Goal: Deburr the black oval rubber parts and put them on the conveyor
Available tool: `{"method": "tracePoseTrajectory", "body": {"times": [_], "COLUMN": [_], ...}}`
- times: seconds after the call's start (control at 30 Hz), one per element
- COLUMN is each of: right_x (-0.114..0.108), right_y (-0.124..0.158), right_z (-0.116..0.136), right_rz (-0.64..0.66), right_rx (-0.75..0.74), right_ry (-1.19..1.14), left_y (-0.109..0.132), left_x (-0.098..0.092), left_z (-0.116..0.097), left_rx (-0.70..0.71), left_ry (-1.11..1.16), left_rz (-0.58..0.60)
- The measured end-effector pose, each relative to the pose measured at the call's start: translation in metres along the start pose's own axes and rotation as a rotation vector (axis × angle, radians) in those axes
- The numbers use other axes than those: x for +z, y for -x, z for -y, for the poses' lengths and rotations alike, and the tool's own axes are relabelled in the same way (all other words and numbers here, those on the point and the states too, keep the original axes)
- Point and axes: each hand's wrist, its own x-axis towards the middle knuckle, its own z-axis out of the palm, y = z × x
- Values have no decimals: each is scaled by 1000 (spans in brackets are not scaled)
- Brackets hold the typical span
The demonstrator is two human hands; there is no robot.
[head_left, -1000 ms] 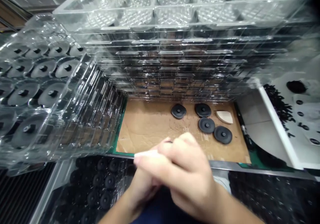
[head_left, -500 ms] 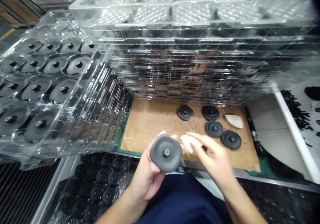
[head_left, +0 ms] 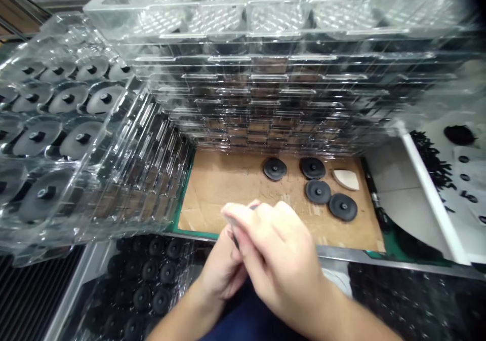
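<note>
My left hand [head_left: 220,270] is closed around a round black disc [head_left: 235,240], of which only a thin dark edge shows between the hands. Over it lies my right hand [head_left: 284,260], fingers curled and pressed together, hiding nearly all of the disc. The white pad that was pinched in the right hand half a second ago is now hidden by those fingers. Beyond the hands, several similar black discs with central stubs, one a loose disc [head_left: 275,168], lie on a cardboard sheet [head_left: 216,184]. A cream wedge-shaped pad [head_left: 346,180] sits at their right.
Tall stacked clear plastic trays [head_left: 258,82] stand behind the cardboard. On the left, another tray stack [head_left: 125,168] holds black discs. Below the bench edge is a tray of black parts [head_left: 142,295]. A white-edged panel [head_left: 433,194] rises at the right.
My right hand has moved left and over the disc, covering it and the white pad. The disc has tilted from facing me to nearly edge-on. The view has shifted slightly.
</note>
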Motion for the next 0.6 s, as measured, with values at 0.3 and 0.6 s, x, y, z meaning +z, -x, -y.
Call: {"method": "tracePoseTrajectory", "body": {"times": [0.3, 0.6], "right_x": [-32, -19], "right_y": [14, 8], "right_z": [-4, -48], "right_rz": [127, 48], "right_rx": [97, 199], "right_ry": [215, -43], "left_y": [-1, 6], "left_x": [-6, -7], "left_z": [1, -9], "left_rx": [0, -109], "left_ry": [144, 102], "left_rz": [139, 275]}}
